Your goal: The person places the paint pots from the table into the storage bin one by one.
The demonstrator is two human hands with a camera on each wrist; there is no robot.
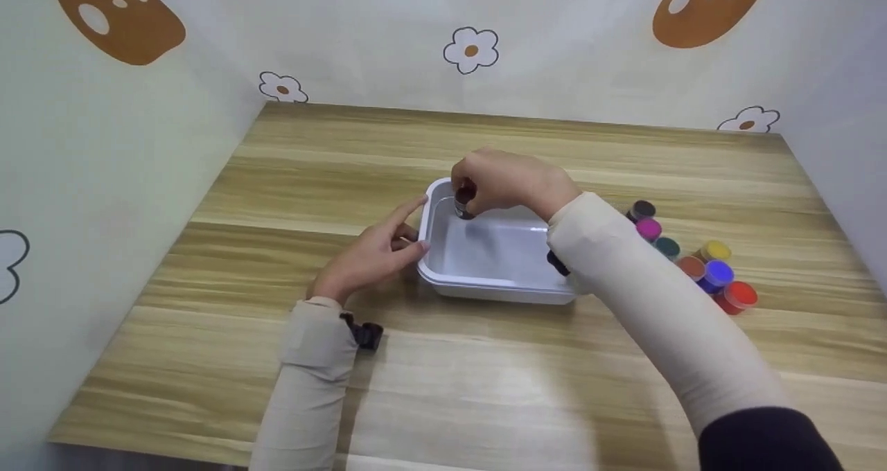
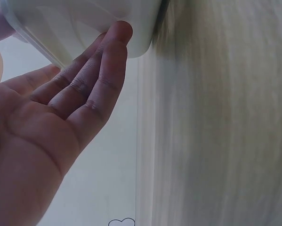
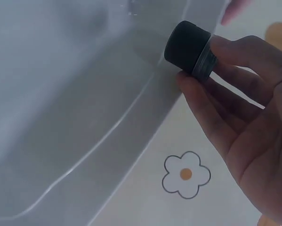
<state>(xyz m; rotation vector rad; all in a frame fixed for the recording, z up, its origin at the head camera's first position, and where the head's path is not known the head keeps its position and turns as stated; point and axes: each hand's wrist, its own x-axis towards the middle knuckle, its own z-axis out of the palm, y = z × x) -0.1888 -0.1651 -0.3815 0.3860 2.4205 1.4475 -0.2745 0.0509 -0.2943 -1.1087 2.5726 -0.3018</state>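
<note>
We see the right hand pinching a small dark jar between thumb and curled fingers, holding it tilted over the far left corner of the white tub. The left hand rests against the tub's left wall, its fingers straight and close together, tips touching the rim. The tub sits mid-table. To the tub's right stands a cluster of coloured paint pots, well apart from both hands

One tub — seven paint pots — one held jar.
</note>
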